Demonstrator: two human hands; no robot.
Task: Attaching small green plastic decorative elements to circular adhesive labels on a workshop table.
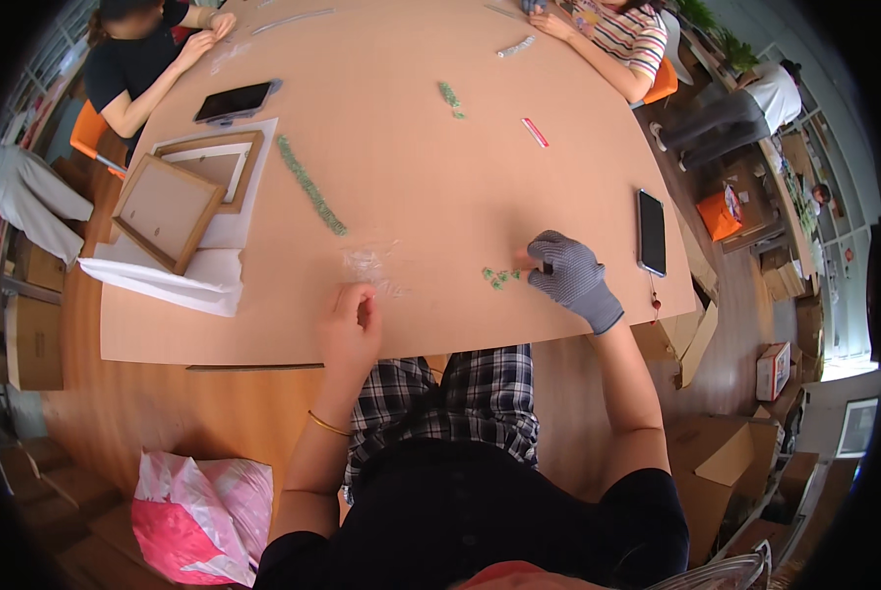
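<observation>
A: Reading the counter (430,197) as a clock face, what comes first on the left?

B: Two frames (170,211), one overlapping the other, on a white sheet (214,283) at nine o'clock. Then, at ten, a black phone (234,101) lying flat.

A: And further in?

B: A long green strip (310,187), slanting from ten o'clock down toward the middle.

A: The left hand (352,329)?

B: Bare, at the near edge between six and seven. Its fingers are curled in — I can't tell whether they pinch anything. Some clear plastic (369,264) lies just beyond the fingertips.

A: What's next?

B: A green clump (449,95) at one o'clock, then the loose green bits (500,281) between four and five, and a red-and-white strip (535,134) at two.

A: And the right hand (573,275)?

B: At four, in a grey glove with bare fingertips showing. It's bent toward the green bits, tips right at their edge — whether it pinches one, I can't tell.

A: Anything past it?

B: A second phone (651,233), upright to our view, just past three o'clock.
</observation>
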